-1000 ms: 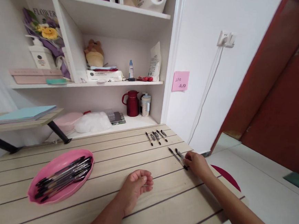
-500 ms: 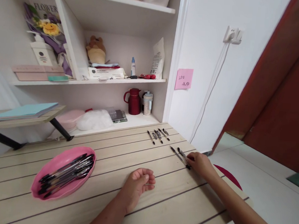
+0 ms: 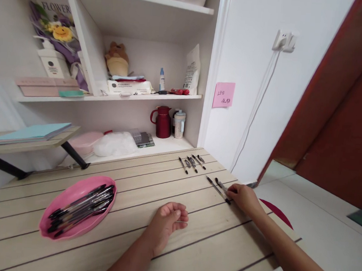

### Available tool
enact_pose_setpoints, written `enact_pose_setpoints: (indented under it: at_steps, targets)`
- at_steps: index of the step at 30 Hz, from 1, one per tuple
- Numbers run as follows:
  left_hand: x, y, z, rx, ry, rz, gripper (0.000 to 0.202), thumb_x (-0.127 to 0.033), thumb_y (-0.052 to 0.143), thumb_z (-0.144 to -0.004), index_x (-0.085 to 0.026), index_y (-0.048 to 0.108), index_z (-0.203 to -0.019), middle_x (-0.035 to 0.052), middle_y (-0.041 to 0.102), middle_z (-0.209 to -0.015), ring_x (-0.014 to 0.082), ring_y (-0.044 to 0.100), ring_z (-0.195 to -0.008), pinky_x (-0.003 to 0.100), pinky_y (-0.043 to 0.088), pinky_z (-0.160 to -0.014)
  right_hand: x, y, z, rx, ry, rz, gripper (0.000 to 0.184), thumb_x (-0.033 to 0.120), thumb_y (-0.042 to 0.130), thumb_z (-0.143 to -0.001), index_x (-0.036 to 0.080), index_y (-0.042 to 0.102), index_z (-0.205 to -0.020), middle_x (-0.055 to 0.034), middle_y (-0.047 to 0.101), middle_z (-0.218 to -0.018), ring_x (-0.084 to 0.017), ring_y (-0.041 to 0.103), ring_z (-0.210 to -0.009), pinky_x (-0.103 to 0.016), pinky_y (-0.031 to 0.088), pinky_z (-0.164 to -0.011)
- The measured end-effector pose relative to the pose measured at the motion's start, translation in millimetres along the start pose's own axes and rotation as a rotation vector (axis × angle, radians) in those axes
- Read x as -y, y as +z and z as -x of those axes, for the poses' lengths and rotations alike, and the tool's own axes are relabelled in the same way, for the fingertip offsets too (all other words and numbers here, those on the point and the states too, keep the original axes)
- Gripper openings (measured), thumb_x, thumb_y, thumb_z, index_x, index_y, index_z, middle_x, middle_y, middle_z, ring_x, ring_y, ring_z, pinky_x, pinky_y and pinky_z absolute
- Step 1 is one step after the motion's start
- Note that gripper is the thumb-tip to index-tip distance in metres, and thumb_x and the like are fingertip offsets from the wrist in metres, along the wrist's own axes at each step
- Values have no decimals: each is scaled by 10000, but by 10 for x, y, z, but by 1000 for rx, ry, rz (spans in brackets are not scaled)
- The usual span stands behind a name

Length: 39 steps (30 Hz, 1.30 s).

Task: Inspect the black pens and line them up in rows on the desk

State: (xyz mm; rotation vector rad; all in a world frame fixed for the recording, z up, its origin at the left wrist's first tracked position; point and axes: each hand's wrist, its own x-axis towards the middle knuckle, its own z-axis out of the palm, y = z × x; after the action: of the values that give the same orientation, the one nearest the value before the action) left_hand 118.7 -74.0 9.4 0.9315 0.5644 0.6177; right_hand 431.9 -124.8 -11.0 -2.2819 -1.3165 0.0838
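On the right side of the wooden-striped table, my right hand (image 3: pixel 241 197) has its fingertips closed on a pen (image 3: pixel 221 185) that lies on the tabletop; they cover its near end. Just left of it lies another black pen (image 3: pixel 217 189), roughly parallel. My left hand (image 3: pixel 168 223) rests on the table's middle, palm turned inward, fingers loosely bent and apart, holding nothing. Farther left, a pink bowl (image 3: pixel 73 187) contains several clear-barrelled pens (image 3: pixel 82 211) with dark caps. Toward the back right corner, several pens and short pen pieces (image 3: pixel 192 163) lie in a row.
A white shelf unit (image 3: pixel 146 101) stands behind the table (image 3: pixel 145 191), bearing a red jug (image 3: pixel 162 122) and a pale cup (image 3: pixel 179 125). At left is a small raised stand with blue paper (image 3: pixel 32 132). The wall carries a pink note (image 3: pixel 224 94).
The view has shifted very slightly. My right hand stays at the pen with almost no movement, and my left hand rests in the same place.
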Motion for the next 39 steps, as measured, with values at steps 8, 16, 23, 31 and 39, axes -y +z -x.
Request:
enact_pose_setpoints:
  at_steps: [8, 16, 23, 31, 39]
  targets:
    - [-3, 1, 3, -3, -5, -1, 261, -264, 695, -642, -133, 613, -852, 86, 620, -820, 161, 566, -764, 349, 427, -781, 68, 10, 2, -20, 22, 17, 206, 354, 524, -686, 204, 660, -648, -29, 673, -664, -168, 589, -643, -234, 356, -559]
    - [2, -9, -2, 10, -8, 1, 250, -269, 688, -654, -135, 617, -852, 85, 619, -827, 159, 567, -759, 354, 426, -783, 210, -91, 218, 8, 62, 87, 390, 519, 432, -745, 200, 604, -601, -55, 649, -623, -181, 569, -587, -257, 322, -513]
    - [2, -11, -2, 16, 0, -9, 236, -253, 678, -663, -131, 612, -854, 83, 618, -811, 158, 566, -764, 350, 427, -782, 316, -44, 349, -1, 55, 239, 283, 421, 437, -756, 198, 577, -649, -65, 642, -703, -197, 570, -659, -260, 298, -519]
    - [8, -7, 0, 11, 5, -3, 257, -266, 693, -648, -132, 614, -852, 81, 623, -809, 159, 568, -754, 355, 424, -782, 258, -59, 354, -11, 73, 255, 269, 395, 434, -764, 189, 573, -662, -73, 632, -695, -190, 565, -651, -262, 293, -523]
    - [18, -30, -5, 27, 8, -36, 258, -280, 690, -652, -140, 615, -856, 74, 622, -799, 160, 573, -753, 347, 421, -773, 261, -71, 380, -60, 66, 233, 299, 439, 438, -758, 186, 556, -650, -84, 627, -672, -205, 572, -624, -274, 306, -520]
